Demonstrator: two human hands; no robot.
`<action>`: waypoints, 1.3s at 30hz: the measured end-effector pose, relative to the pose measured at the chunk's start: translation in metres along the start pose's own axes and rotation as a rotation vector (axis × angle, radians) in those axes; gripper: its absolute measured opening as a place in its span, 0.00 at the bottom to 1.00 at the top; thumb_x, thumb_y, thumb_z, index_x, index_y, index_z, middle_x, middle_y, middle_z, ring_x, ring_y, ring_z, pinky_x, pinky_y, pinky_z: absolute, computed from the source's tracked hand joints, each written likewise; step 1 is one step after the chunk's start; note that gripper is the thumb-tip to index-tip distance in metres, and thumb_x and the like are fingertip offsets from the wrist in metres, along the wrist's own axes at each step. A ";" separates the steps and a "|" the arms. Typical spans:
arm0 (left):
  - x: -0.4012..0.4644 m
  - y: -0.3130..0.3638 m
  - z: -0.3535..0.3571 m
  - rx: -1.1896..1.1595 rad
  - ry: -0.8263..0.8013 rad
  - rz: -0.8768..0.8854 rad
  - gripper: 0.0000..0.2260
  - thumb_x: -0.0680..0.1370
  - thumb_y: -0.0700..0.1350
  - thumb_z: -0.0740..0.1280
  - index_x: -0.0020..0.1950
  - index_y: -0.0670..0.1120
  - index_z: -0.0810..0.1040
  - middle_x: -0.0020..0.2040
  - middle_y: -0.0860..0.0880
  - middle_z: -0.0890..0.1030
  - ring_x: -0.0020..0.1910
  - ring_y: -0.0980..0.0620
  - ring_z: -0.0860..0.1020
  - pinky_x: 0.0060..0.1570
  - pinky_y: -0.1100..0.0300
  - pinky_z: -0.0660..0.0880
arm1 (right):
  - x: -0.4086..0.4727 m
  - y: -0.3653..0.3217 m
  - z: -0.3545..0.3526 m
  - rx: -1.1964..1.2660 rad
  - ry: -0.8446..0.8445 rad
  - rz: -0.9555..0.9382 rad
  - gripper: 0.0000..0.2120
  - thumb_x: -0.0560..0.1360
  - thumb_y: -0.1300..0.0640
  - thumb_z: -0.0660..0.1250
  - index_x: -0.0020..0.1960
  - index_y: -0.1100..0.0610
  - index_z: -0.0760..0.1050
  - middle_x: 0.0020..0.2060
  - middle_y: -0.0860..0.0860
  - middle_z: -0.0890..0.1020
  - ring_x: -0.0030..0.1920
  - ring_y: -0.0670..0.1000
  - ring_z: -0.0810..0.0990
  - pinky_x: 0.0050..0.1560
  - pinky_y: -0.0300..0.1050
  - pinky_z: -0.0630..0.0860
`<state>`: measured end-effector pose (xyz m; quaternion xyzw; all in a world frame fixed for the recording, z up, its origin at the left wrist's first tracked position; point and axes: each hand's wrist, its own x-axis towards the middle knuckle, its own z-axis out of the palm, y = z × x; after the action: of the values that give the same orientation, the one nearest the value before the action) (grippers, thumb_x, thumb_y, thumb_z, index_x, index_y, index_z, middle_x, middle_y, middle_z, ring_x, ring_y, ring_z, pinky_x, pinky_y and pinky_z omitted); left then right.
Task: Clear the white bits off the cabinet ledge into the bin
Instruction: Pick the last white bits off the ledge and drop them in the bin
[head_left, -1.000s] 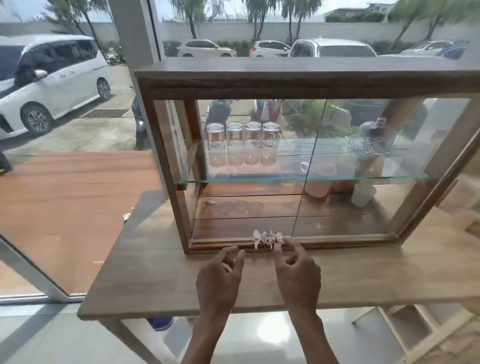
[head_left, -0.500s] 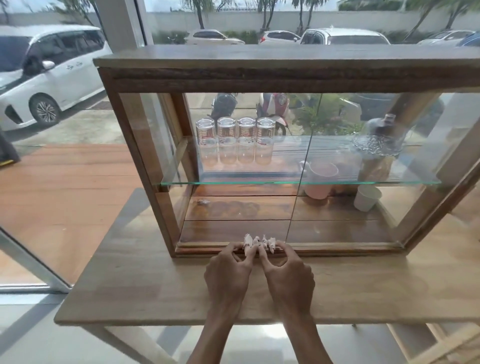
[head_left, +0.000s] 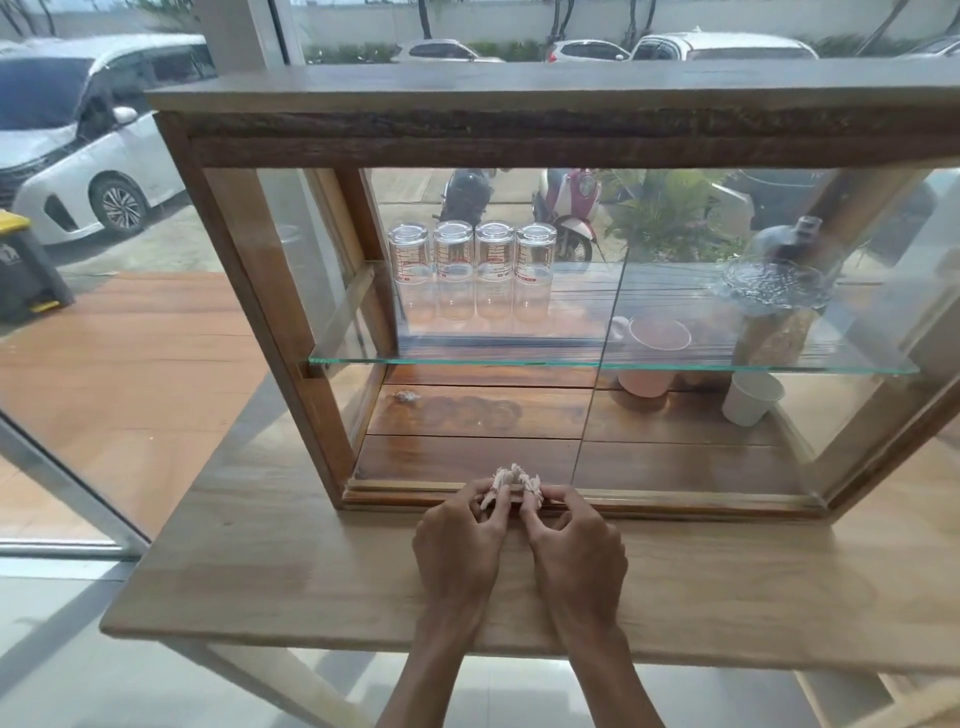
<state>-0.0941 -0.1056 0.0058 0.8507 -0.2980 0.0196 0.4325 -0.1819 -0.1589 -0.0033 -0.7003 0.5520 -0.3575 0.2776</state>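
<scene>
The small crumpled white bits (head_left: 514, 480) sit bunched together on the front wooden ledge (head_left: 675, 501) of the glass-fronted wooden cabinet (head_left: 467, 135), towards its left half; both hands are on them, side by side and nearly touching; the left hand (head_left: 460, 540) has its fingertips pinched around the left end of the bunch, one pale bit poking down between its fingers; the right hand (head_left: 574, 543) has its fingers curled and closed on the right end; both wrists lie over the pale wooden tabletop (head_left: 260, 582) that carries the cabinet.

Behind the bits, the dark plank floor of the cabinet shows through the glass; one more small whitish scrap (head_left: 407, 397) lies far back at the left; to the right stand a pink mug (head_left: 649, 358) and, further right, a white paper cup (head_left: 750, 397), well apart from the hands; above them runs a clear glass shelf (head_left: 467, 359); on it four upturned clear glasses with red markings (head_left: 472, 270) stand in a tight row at the left, and a lidded clear glass jar (head_left: 776, 301) stands at the right.

Beyond the cabinet is a window onto a car park; a white van (head_left: 78, 140) stands at the left, two scooters show through the cabinet's back glass, and a dark bin with a yellow lid (head_left: 23, 270) is on the wooden decking outside, at the far left edge.
</scene>
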 end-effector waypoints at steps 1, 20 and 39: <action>0.000 -0.001 0.001 0.002 0.004 0.008 0.08 0.74 0.59 0.72 0.48 0.58 0.85 0.31 0.52 0.83 0.34 0.52 0.82 0.32 0.59 0.71 | 0.000 0.000 0.000 0.002 -0.001 -0.002 0.10 0.71 0.39 0.74 0.48 0.43 0.83 0.29 0.47 0.83 0.39 0.56 0.85 0.41 0.50 0.79; 0.002 -0.007 -0.004 -0.110 0.007 -0.028 0.03 0.73 0.53 0.75 0.43 0.55 0.85 0.23 0.53 0.73 0.25 0.57 0.74 0.28 0.64 0.66 | -0.003 -0.002 -0.007 0.058 -0.006 -0.074 0.08 0.72 0.42 0.74 0.48 0.43 0.84 0.26 0.45 0.81 0.34 0.52 0.84 0.40 0.50 0.81; -0.054 -0.088 -0.121 -0.422 0.100 -0.108 0.01 0.74 0.44 0.76 0.45 0.49 0.86 0.25 0.56 0.75 0.23 0.61 0.71 0.28 0.74 0.65 | -0.104 -0.036 0.009 0.252 -0.095 -0.043 0.06 0.73 0.48 0.76 0.49 0.46 0.85 0.20 0.48 0.78 0.19 0.45 0.73 0.28 0.43 0.77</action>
<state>-0.0656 0.0509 0.0020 0.7541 -0.2279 -0.0244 0.6154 -0.1683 -0.0493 -0.0009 -0.6878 0.4737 -0.3963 0.3815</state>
